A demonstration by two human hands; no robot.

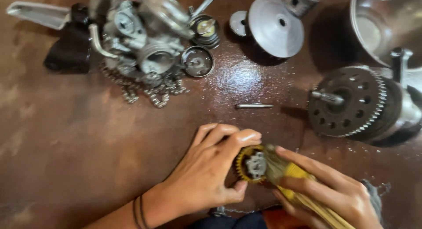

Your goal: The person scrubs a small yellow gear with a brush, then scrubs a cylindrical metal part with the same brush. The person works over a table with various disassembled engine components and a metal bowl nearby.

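My left hand (206, 169) grips a small yellow-toothed gear with a grey metal centre (251, 164), held just above the brown table (79, 137) near its front edge. My right hand (334, 191) holds a paintbrush with a yellow handle (299, 185); its pale bristles lie against the right side of the gear. Both hands sit close together at the bottom middle of the view.
An engine part with a loose chain (145, 44) lies at the back left. A round metal pulley disc (274, 25) and a metal bowl (382, 22) stand at the back. A large toothed clutch gear (351, 104) sits at the right. A thin pin (254, 106) lies mid-table.
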